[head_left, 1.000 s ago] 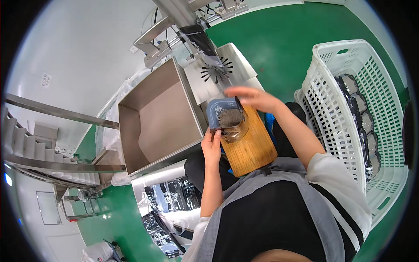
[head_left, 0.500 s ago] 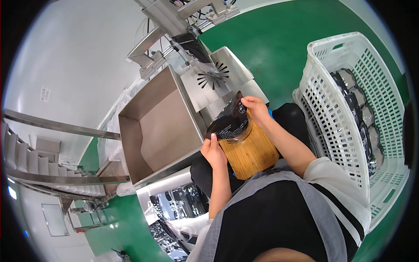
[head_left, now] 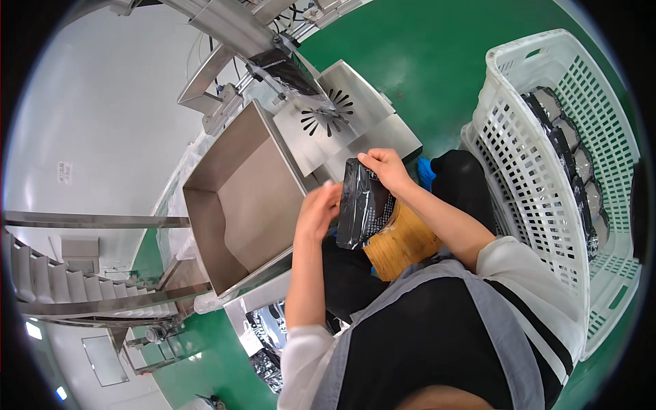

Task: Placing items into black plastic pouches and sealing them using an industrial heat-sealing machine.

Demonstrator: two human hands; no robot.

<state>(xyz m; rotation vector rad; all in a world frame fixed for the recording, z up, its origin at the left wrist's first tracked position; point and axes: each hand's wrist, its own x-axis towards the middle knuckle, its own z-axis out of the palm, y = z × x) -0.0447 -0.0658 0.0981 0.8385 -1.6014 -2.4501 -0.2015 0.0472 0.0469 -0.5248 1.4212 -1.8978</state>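
Observation:
A black plastic pouch with pale print hangs upright in front of me, a clear glossy strip down its side. My right hand pinches its upper right corner between thumb and fingers. Beside the pouch's left edge is my left hand; motion smears its fingers, and I cannot tell whether they touch the pouch. A round-edged wooden surface lies just below the pouch, between my knees.
To the left stands a deep metal tray. Beyond it is a machine with a slotted metal plate and a dark pouch. On the right, a white crate holds several packed pouches. More dark packages lie lower left.
The pouch has turned from slanted to upright. My left hand has released its lower left corner and moved up and left along its edge. My right hand keeps its grip, slightly further left.

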